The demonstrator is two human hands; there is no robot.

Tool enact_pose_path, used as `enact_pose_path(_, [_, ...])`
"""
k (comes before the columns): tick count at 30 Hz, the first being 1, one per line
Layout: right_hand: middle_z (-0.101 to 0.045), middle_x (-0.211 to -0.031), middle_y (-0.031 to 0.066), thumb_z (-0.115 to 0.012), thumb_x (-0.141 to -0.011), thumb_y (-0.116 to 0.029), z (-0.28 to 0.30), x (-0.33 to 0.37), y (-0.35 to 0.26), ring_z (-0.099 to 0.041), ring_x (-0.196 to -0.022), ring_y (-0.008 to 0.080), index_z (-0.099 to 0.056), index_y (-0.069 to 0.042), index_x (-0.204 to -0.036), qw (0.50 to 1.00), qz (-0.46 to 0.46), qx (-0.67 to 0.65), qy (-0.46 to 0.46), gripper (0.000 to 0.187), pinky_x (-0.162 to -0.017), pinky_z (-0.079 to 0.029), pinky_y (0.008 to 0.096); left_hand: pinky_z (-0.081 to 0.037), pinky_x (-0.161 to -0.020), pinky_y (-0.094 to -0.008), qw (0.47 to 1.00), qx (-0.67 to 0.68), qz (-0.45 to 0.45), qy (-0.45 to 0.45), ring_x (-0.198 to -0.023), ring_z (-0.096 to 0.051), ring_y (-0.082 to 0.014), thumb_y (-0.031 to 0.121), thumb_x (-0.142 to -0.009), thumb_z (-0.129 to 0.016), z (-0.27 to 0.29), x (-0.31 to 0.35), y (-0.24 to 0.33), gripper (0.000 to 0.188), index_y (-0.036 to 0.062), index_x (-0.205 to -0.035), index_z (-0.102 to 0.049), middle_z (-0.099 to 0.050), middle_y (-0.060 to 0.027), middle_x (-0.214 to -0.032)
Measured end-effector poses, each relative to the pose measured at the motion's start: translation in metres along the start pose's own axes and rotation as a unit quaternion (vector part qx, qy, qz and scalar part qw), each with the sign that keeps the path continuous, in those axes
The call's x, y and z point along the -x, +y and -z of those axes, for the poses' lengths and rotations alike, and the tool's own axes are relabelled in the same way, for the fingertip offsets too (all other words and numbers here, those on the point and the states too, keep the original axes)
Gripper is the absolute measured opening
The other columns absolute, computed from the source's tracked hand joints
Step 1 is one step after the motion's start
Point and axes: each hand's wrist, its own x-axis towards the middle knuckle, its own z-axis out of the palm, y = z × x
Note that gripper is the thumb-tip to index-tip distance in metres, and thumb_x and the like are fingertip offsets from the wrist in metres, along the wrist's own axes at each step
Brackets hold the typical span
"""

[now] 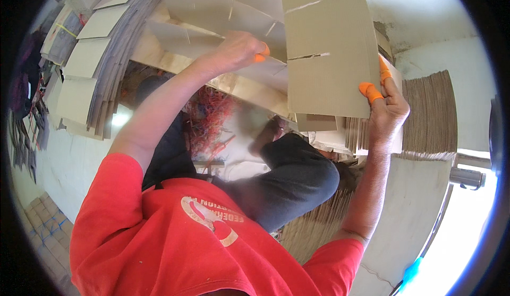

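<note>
A tall cardboard sheet with two slots cut in from its left edge stands in front of me. My right hand grips its lower right edge between thumb and fingers, which wear orange finger covers. To the left, my left hand is closed, with orange covers on its fingertips. It is beside upright slotted cardboard strips standing in rows; whether it pinches one of them, I cannot make out. The sheet's right edge hides part of what lies behind it.
Stacks of flat cardboard rise at the left. A thick pile of cardboard sheets stands at the right, with more cardboard below my right arm. Red shredded strips lie on the floor near my bent leg.
</note>
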Motion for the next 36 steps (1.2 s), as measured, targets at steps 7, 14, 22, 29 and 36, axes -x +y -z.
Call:
enact_pose_path(7, [-0.069,-0.109,0.0085,-0.057,-0.078,0.015,-0.01,-0.009,0.0,-0.057,-0.092,0.0055,-0.056,0.001,-0.132,0.999,0.001,-0.04,-0.003,0.056,-0.082,-0.048,0.021,-0.05,-0.064,-0.0443,0.999,-0.006,0.032,0.005,-0.073,-0.065,-0.0336,0.012,-0.078,-0.07,-0.002,-0.002,0.001,0.014,0.0063,-0.09,-0.072,-0.068,-0.014,-0.078])
enact_pose_path(14, [-0.068,-0.098,0.0041,-0.058,-0.079,0.014,-0.011,-0.014,-0.006,-0.056,-0.087,0.0048,-0.055,0.001,-0.133,1.0,-0.001,-0.025,-0.005,0.056,-0.078,-0.048,0.0205,-0.052,-0.067,-0.0438,0.999,0.005,0.032,-0.005,-0.075,-0.066,-0.0331,0.013,-0.078,-0.07,-0.002,-0.004,-0.001,0.016,0.007,-0.094,-0.071,-0.069,-0.014,-0.081])
enact_pose_path(22, [-0.06,-0.086,-0.0052,-0.061,-0.076,0.012,-0.006,-0.011,-0.001,-0.047,-0.072,0.0012,-0.058,-0.002,-0.131,0.997,0.054,0.043,0.019,0.056,-0.065,-0.041,0.0154,-0.052,-0.069,-0.044,0.999,0.007,0.047,-0.014,-0.076,-0.066,-0.0334,0.013,-0.079,-0.069,-0.003,-0.004,-0.002,0.016,0.0086,-0.094,-0.072,-0.069,-0.0148,-0.083])
enact_pose_path(29, [-0.051,-0.08,-0.0063,-0.059,-0.077,0.013,-0.02,0.002,0.004,-0.04,-0.069,0.0021,-0.058,-0.003,-0.131,0.993,0.034,0.111,-0.026,0.056,-0.06,-0.036,0.0155,-0.05,-0.065,-0.0453,0.998,0.027,0.029,0.043,-0.072,-0.065,-0.0342,0.012,-0.077,-0.072,-0.012,-0.004,-0.009,0.008,0.0092,-0.084,-0.071,-0.068,-0.0134,-0.077])
enact_pose_path(36, [-0.06,-0.086,-0.002,-0.059,-0.08,0.013,-0.016,0.001,0.002,-0.042,-0.072,0.0023,-0.055,-0.003,-0.134,0.995,0.008,0.097,-0.03,0.056,-0.063,-0.039,0.016,-0.052,-0.066,-0.0428,1.0,-0.001,0.022,0.011,-0.072,-0.066,-0.0318,0.015,-0.076,-0.073,-0.007,-0.005,-0.006,0.016,0.0104,-0.092,-0.073,-0.07,-0.0127,-0.082])
